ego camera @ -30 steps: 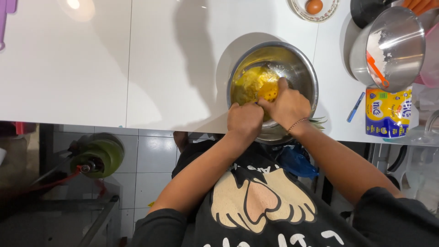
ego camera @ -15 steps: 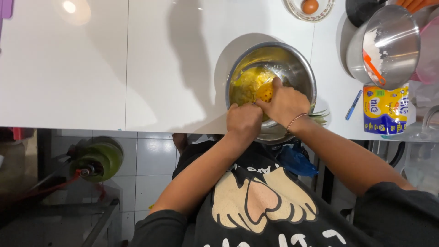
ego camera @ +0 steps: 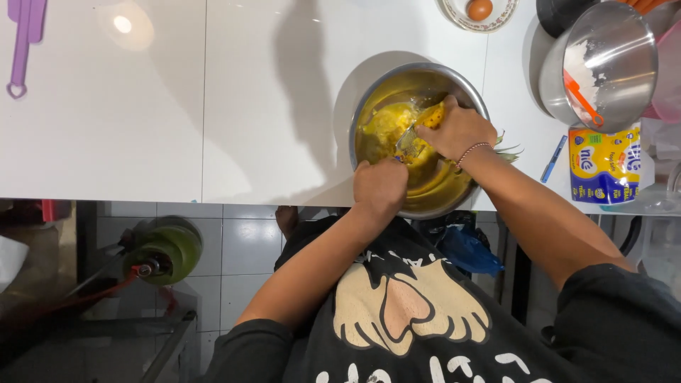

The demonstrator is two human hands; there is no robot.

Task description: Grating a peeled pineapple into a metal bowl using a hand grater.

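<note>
White glossy countertop [ego camera: 142,128] fills the upper part of the head view, with grey floor tiles and a green gas cylinder [ego camera: 164,250] showing below its front edge. A round stainless steel mixing bowl [ego camera: 369,106] sits at that edge, directly in front of the person, and it holds soft yellow mashed food [ego camera: 386,122] smeared up the inner wall.

Compared with half a second ago, the right hand [ego camera: 457,131] has shifted from the near rim toward the far right side of the bowl. A metal fork [ego camera: 407,144] now shows between the two hands, where before the knuckles covered it. The yellow mass looks flatter and more spread over the bottom, so the mashing seems to be well under way, though lumps remain.

The left hand [ego camera: 380,186] is closed over the bowl's near rim, fingers curled and pressed together, steadying it. Its forearm comes up from the lower left, elbow bent. The right hand is closed around the fork's handle and a yellow piece, wrist bent down into the bowl, a thin bracelet on it; that forearm runs in from the lower right.

Nearby stand a second steel bowl with white flour and an orange scoop [ego camera: 603,64], a yellow and blue packet [ego camera: 603,164], a small dish with a brown egg [ego camera: 479,10], and a purple utensil [ego camera: 25,35].
</note>
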